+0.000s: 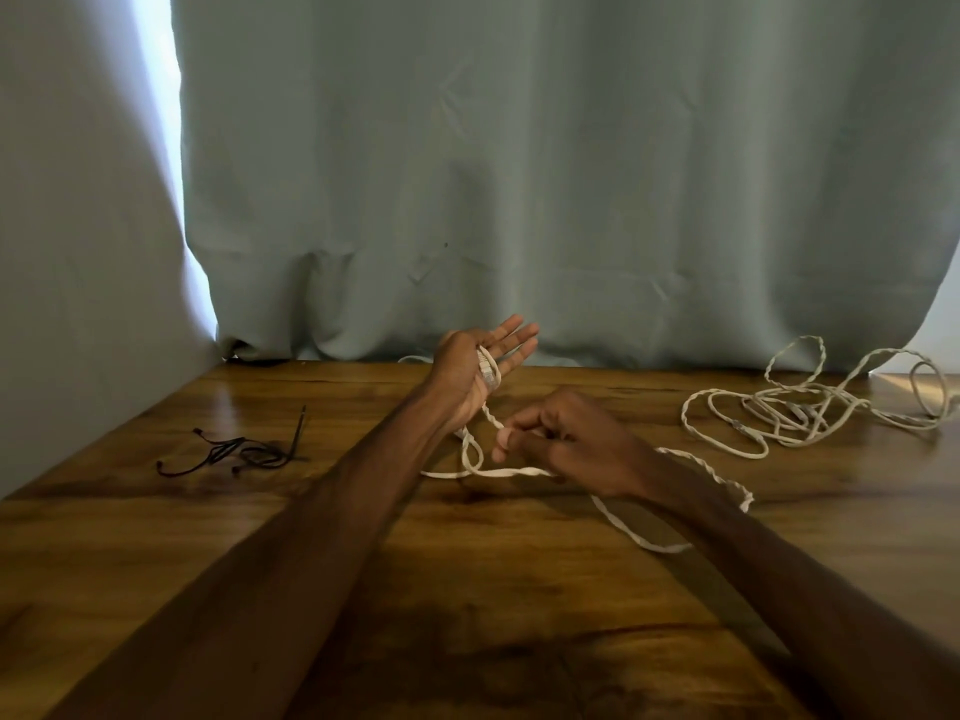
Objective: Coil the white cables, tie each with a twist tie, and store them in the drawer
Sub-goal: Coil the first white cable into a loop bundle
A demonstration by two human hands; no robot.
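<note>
My left hand (pixel 478 363) is raised over the middle of the table with its fingers straight and the palm turned right. The plug end of a white cable (pixel 487 370) lies across that palm under the thumb, with a loop around the hand. From there the white cable (pixel 634 535) runs down and trails over the table to the right. My right hand (pixel 566 441) pinches this cable just below the left hand. A second white cable (pixel 789 407) lies in loose tangled loops at the far right. Several black twist ties (pixel 234 452) lie in a small heap at the left.
The wooden table (pixel 467 615) fills the lower view. A grey-green curtain (pixel 519 174) hangs right behind its far edge, and a pale wall (pixel 78 252) bounds the left side. No drawer is in view.
</note>
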